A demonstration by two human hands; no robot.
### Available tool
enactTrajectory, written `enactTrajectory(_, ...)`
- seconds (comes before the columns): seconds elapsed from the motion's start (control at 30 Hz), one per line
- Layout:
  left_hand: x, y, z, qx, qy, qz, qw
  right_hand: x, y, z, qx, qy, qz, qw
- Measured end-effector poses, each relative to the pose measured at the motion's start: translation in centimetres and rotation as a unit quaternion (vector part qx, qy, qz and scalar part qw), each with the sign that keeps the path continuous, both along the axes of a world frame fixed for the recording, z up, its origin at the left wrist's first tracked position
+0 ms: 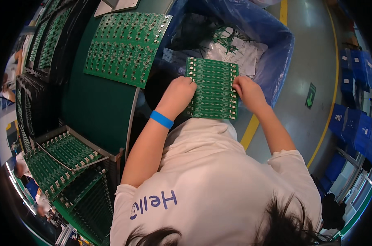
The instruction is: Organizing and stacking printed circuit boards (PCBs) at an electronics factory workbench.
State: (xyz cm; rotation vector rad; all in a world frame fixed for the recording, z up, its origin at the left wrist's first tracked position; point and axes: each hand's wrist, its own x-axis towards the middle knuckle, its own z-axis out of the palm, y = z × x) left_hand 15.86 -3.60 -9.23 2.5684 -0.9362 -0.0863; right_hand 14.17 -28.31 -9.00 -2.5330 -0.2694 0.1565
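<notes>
A green circuit board panel (214, 88) with rows of narrow boards and pale connectors down both sides is held over my lap, in front of a blue-lined bin. My left hand (181, 95), with a blue band on its wrist, grips the panel's left edge with curled fingers. At the right edge, my right hand (249, 93) pinches the panel between thumb and fingers. To the left, a larger green circuit board panel (126, 47) with several rows of small dark parts lies on the green tabletop (100, 106), its near corner reaching the table's edge.
The bin (282, 53) holds white paper scraps (239, 51) and green strips (225, 40). A slotted rack (83, 180) filled with circuit boards stands at lower left; black racks (40, 53) of boards stand at far left. Blue boxes (350, 123) line the right side beyond the floor walkway (305, 69).
</notes>
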Motion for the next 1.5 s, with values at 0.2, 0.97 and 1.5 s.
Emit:
enactTrajectory(0.2, 1.1, 0.8, -0.7, 0.025, 0.046, -0.011, 0.999, 0.7, 0.2, 0.9, 0.099, 0.109, -0.09, 0.985)
enactTrajectory(0.97, 2.0, 0.3, -2.0, -0.059, 0.044, 0.075, 0.994, -0.6, -0.6, 0.9, 0.005, -0.015, 0.091, 0.996)
enactTrajectory(1.5, 1.0, 1.0, -2.6, -0.17, 0.024, 0.075, 0.982, -0.6, 0.1, 1.0, -0.007, 0.028, -0.023, 0.999)
